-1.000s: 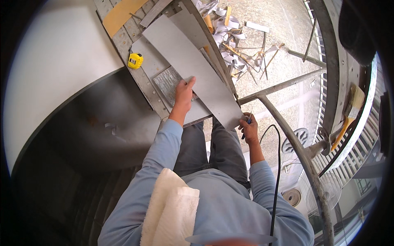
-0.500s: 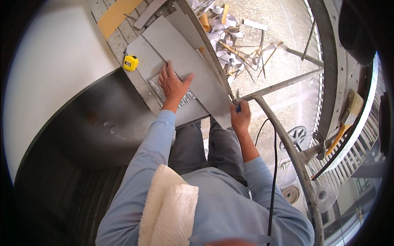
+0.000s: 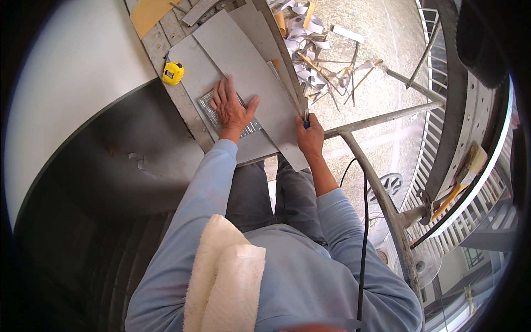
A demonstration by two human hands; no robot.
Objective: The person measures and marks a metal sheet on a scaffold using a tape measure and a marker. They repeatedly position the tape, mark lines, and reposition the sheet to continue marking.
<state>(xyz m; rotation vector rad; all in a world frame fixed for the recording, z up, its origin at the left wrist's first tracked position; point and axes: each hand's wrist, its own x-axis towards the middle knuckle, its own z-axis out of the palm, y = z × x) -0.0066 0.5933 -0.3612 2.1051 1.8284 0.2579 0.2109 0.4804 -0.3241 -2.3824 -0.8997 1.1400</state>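
Observation:
Flat with fingers spread, my left hand (image 3: 233, 113) presses on a grey sheet (image 3: 251, 66) and a silvery ridged plate (image 3: 209, 110) partly under the palm. Beneath these lies another pale grey sheet (image 3: 191, 61). My right hand (image 3: 311, 138) is closed around a small blue-handled utility knife (image 3: 307, 123) at the sheet's right edge. The knife's metal end points away from me; the fingers hide most of its handle. A yellow tape measure (image 3: 173, 73) rests at the left edge of the sheets.
The perforated metal plank (image 3: 157, 45) carries the sheets. Offcuts (image 3: 310, 41) lie scattered on the floor far right. A pipe railing (image 3: 381, 182) curves along my right, with a black cable (image 3: 363, 238) near my arm. A paintbrush (image 3: 463, 176) stands further right.
My right hand has moved left and slightly away from me with the knife, along the sheet's right edge. The left hand stays pressed on the sheet and ridged plate. The view has shifted slightly.

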